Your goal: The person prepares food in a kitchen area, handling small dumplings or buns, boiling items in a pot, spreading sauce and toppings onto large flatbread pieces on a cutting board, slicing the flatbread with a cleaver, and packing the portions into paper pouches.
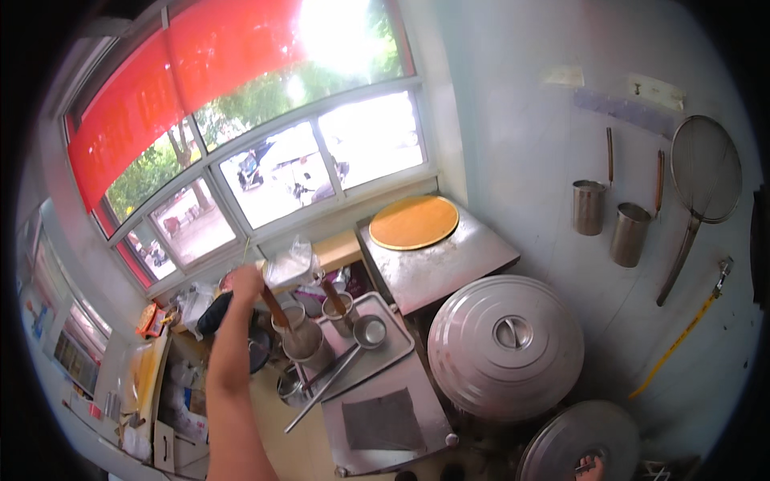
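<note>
My left hand (246,284) reaches out at the left, closed around the upper end of a wooden handle (275,309). That handle slants down into a tall metal container (316,352); its lower end is hidden. A smaller metal container (338,321) with another wooden handle in it stands beside it on a metal tray (391,352). A long-handled metal ladle (369,332) lies across the tray. At the bottom right edge, my right hand (591,469) is partly in view, its fingers around the handle of a round metal lid (577,442).
A large lidded metal pot (505,373) stands right of the tray. Nearer lies a dark cloth (383,421) on a metal surface. A round orange-brown board (414,222) rests by the window. Metal cups (588,207) and a wire strainer (705,168) hang on the wall.
</note>
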Demonstrator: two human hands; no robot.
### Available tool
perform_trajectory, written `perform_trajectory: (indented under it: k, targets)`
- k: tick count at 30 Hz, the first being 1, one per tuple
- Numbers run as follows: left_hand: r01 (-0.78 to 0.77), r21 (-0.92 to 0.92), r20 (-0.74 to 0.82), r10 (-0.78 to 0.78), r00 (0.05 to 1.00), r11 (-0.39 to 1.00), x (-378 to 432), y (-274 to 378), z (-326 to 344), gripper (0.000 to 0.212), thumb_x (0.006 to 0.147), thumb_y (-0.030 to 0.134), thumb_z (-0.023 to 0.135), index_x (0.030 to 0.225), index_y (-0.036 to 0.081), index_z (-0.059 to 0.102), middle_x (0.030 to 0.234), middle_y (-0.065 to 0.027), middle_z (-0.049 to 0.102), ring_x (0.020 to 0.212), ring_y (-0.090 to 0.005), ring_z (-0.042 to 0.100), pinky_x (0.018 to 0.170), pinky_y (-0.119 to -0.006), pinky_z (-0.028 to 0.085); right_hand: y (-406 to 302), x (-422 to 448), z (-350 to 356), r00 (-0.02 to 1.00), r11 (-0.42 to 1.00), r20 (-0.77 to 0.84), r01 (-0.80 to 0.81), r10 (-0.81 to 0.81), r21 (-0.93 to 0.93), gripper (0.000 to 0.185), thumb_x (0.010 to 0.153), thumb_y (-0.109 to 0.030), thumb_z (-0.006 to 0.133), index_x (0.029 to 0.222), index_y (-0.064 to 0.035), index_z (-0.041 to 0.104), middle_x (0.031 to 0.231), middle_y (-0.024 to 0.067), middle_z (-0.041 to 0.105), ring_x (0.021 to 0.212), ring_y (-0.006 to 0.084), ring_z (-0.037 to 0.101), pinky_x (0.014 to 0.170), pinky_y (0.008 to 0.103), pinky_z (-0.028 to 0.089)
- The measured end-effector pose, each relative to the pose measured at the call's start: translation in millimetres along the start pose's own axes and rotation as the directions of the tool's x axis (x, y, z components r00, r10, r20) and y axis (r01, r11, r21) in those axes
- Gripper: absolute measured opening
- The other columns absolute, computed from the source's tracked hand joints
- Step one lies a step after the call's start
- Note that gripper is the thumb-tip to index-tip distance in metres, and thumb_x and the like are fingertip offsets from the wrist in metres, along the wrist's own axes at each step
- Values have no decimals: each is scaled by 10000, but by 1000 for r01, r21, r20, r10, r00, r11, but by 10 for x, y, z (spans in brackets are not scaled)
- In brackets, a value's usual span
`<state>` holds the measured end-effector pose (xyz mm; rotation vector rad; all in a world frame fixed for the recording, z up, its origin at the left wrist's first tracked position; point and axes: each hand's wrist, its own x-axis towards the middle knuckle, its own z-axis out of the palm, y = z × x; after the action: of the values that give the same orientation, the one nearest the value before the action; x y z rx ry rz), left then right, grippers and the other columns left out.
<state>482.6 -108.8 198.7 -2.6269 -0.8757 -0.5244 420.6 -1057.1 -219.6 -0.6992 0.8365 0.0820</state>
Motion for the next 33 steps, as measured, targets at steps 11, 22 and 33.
perform_trajectory:
  k: [11, 22, 33]
  targets:
    - [-575, 219, -596, 575, 561, 788, -305, 2237, -3179, 319, 912, 244, 484, 696, 18, 547, 610, -157, 576, 645, -350, 589, 617, -442, 465, -284, -231, 79, 989, 993, -104, 101, -106, -57, 163, 852, -225, 577, 942, -105, 515, 775, 21, 549, 744, 196, 547, 710, 318, 479]
    - [-536, -832, -437, 766, 471, -144, -1802, 4072, -1948, 107, 879, 56, 526, 888, -14, 607, 825, -140, 611, 737, -277, 603, 679, -345, 490, -1204, -1540, -60, 945, 947, 61, 319, -322, 43, 124, 898, -178, 499, 790, -135, 540, 667, -29, 529, 630, 101, 513, 598, 247, 430]
    - [-466, -686, -672, 732, 112, -559, -4582, 5635, 154, 143, 774, 151, 519, 887, 93, 583, 824, -77, 561, 752, -253, 612, 596, -364, 496, -1136, -2076, -124, 870, 882, -145, 466, -471, -68, 67, 897, -152, 494, 960, -144, 514, 673, -53, 477, 504, 47, 433, 472, 198, 372]
